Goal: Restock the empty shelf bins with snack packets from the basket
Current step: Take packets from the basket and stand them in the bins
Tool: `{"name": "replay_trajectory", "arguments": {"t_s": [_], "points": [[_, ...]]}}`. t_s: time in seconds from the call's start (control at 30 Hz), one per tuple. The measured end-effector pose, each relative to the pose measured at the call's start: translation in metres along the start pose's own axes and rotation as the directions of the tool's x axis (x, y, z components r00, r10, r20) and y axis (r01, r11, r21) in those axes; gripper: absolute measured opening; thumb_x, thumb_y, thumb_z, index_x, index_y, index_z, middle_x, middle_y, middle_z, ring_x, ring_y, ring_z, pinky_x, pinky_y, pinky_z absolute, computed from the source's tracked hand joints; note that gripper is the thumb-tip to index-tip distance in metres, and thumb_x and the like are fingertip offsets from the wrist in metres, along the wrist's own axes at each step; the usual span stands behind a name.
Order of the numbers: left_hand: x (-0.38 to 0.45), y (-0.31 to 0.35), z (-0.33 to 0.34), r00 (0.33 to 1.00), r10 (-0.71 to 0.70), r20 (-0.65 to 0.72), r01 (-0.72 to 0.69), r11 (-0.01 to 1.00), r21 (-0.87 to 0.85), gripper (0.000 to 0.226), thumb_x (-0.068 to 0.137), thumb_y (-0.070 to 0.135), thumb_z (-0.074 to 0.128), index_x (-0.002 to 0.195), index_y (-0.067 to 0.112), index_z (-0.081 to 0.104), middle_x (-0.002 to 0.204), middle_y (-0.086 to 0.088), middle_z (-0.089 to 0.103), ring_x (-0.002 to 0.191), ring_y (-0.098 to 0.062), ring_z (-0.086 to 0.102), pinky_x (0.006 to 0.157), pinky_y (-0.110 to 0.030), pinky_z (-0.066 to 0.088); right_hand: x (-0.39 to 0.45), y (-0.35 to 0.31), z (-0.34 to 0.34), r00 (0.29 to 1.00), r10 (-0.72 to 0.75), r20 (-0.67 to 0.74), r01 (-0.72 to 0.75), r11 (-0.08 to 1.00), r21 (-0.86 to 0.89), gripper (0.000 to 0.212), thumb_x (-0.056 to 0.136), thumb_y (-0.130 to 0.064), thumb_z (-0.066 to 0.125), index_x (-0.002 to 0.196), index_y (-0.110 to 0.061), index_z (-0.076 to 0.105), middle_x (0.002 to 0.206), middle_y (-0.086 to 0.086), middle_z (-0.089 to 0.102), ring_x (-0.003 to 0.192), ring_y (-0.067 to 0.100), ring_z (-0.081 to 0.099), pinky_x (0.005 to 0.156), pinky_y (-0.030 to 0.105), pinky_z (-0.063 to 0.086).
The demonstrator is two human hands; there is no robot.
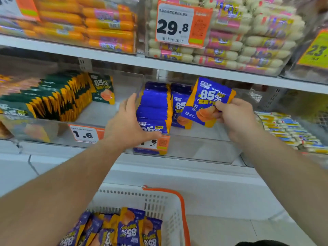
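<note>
Head view: right hand (236, 118) pinches blue packet (205, 102); left hand (131, 123) steadies stacked packets (153, 107).

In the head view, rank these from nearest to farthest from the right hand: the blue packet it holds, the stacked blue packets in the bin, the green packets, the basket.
1. Blue packet, pinched in the right hand.
2. Stacked blue packets, left of it, in the bin.
3. Green packets, far left bin.
4. Basket, below; its order against the green packets is too close to call.

The right hand (236, 118) pinches a blue snack packet (205, 102) over the clear bin (204, 148). The left hand (131, 125) rests open against the row of blue packets (154, 107) standing in this bin. Below, the white basket (159, 203) holds more packets (124, 228).
</note>
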State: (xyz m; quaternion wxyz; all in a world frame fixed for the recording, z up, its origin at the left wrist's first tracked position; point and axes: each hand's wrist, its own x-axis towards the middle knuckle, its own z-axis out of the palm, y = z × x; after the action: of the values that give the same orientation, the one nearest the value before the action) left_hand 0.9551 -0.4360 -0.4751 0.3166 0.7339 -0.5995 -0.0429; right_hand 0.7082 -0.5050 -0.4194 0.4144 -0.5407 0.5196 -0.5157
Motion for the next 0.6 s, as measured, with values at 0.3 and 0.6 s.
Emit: {"name": "replay_trajectory", "arguments": {"t_s": [0.3, 0.6], "points": [[-0.002, -0.001, 0.000, 1.000, 0.024, -0.004, -0.024, 1.000, 0.003, 0.129, 0.053, 0.072, 0.077, 0.151, 0.022, 0.010, 0.152, 0.006, 0.031, 0.124, -0.011, 0.050, 0.092, -0.036, 0.046, 0.064, 0.044, 0.060, 0.946, 0.325, -0.010, -0.321, 0.930, -0.180, 0.026, 0.095, 0.000, 0.058, 0.073, -0.010, 0.047, 0.062, 0.010, 0.060, 0.034, 0.011, 0.053, 0.035, 0.020, 0.040], [0.001, -0.006, 0.005, 0.998, 0.046, -0.034, -0.046, 0.999, -0.010, 0.127, 0.051, 0.075, 0.076, 0.149, 0.025, 0.012, 0.149, 0.008, 0.033, 0.121, -0.010, 0.053, 0.090, -0.037, 0.050, 0.076, 0.049, 0.083, 0.927, 0.364, -0.093, -0.375, 0.912, -0.168, 0.029, 0.088, -0.006, 0.069, 0.065, -0.005, 0.053, 0.063, 0.010, 0.062, 0.065, 0.019, 0.063, 0.082, 0.037, 0.058]]}}
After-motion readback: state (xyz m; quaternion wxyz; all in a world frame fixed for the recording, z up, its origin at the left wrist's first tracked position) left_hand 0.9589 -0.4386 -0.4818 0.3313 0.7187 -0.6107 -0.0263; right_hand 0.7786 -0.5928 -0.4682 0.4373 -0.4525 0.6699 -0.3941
